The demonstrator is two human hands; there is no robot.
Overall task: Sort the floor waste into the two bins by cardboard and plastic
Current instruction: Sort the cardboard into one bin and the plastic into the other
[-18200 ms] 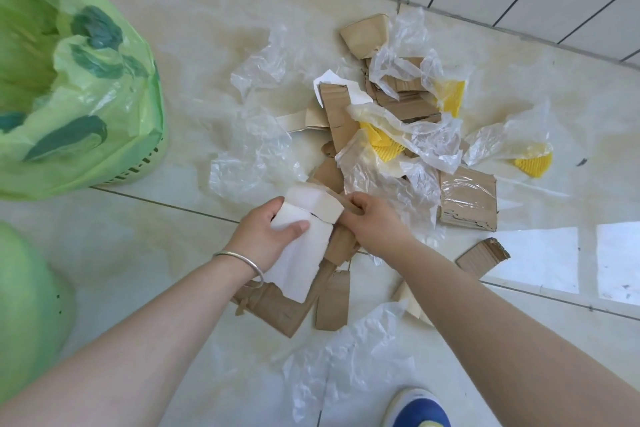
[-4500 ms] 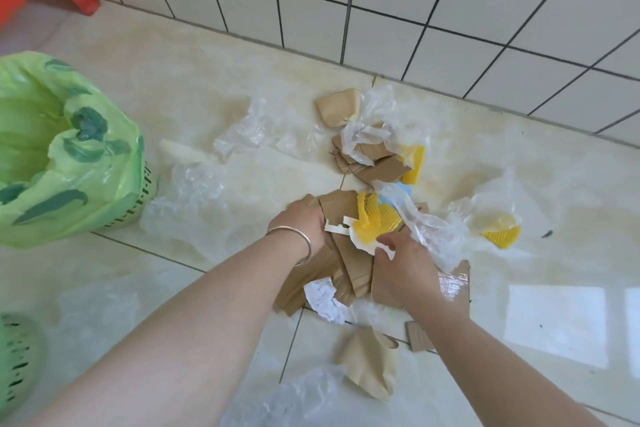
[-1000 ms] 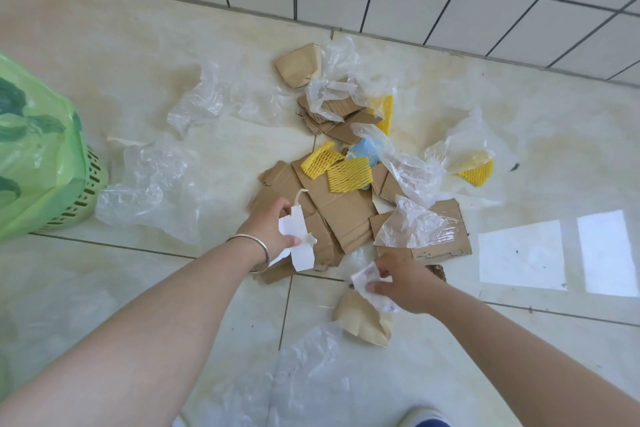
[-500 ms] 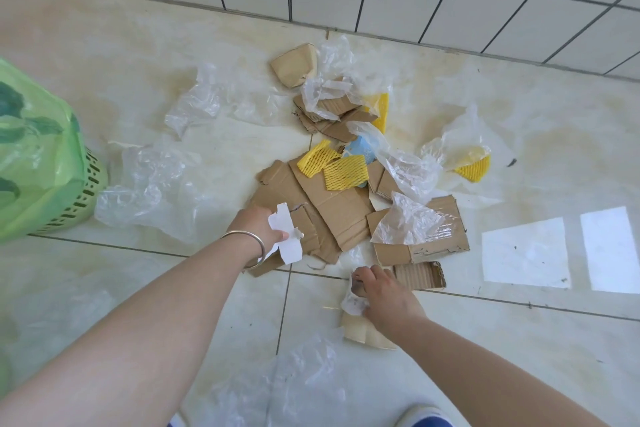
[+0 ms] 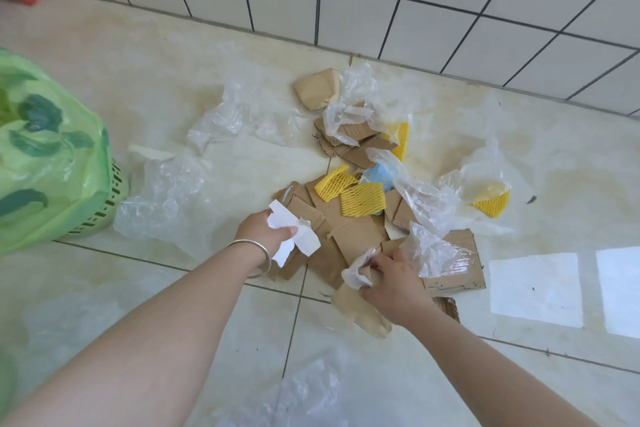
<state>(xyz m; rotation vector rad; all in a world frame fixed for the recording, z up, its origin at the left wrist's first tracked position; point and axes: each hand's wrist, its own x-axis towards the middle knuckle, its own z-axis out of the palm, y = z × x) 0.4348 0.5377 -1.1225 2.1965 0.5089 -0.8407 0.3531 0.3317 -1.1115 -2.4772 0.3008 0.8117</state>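
At the far left edge stands a bin [image 5: 104, 218] lined with a glossy green bag [image 5: 45, 156] printed with dark leaves; its slatted plastic wall shows below the bag. What it holds cannot be seen, and a second bin is not clearly in view. Judging by the floor, the sorting is far from finished. Beside the bin lies a crumpled sheet of thin clear film [image 5: 162, 204], and another clear wad [image 5: 216, 123] lies farther back.

The left hand [image 5: 265, 230], a metal bangle [image 5: 254, 258] on its wrist, pinches a torn white paper scrap [image 5: 294, 236] between thumb and fingers. Under and past it spreads a flat pile of brown corrugated cardboard [image 5: 349, 232], ragged at the edges, with two yellow foam-net pieces [image 5: 362, 199] lying on top.

The right hand [image 5: 394, 284] is curled around a crumpled white scrap [image 5: 355, 274] just above a tan, soft-looking folded piece [image 5: 363, 312]. To its right, wrinkled clear plastic [image 5: 433, 250] drapes a taped cardboard slab [image 5: 460, 274]. Farther right, another film bag [image 5: 481, 173] covers a yellow net wedge [image 5: 491, 206]. All of this is still to be binned.
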